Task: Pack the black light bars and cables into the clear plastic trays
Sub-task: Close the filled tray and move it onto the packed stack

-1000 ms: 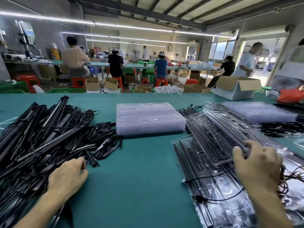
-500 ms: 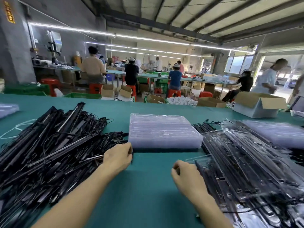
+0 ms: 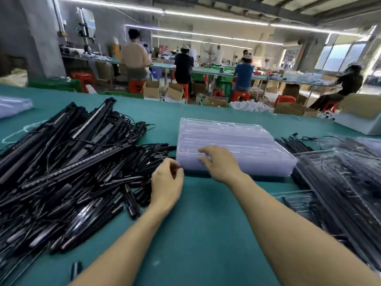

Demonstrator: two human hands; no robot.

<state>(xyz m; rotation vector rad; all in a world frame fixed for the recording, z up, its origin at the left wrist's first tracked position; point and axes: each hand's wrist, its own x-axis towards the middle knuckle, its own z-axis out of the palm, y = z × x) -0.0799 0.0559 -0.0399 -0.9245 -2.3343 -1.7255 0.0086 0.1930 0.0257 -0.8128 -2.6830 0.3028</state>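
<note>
The fingers (image 3: 204,150) of the right hand (image 3: 220,164) lie spread flat on top of the stack of clear plastic trays (image 3: 237,139). The fingers of the left hand (image 3: 167,182) are curled at the stack's near left corner; I cannot tell if they pinch it. Bare green surface (image 3: 206,223) lies between the arms. The big pile of black light bars and cables (image 3: 72,162) lies just left of the stack. On the right, spread-out clear trays (image 3: 340,182) hold black bars.
</note>
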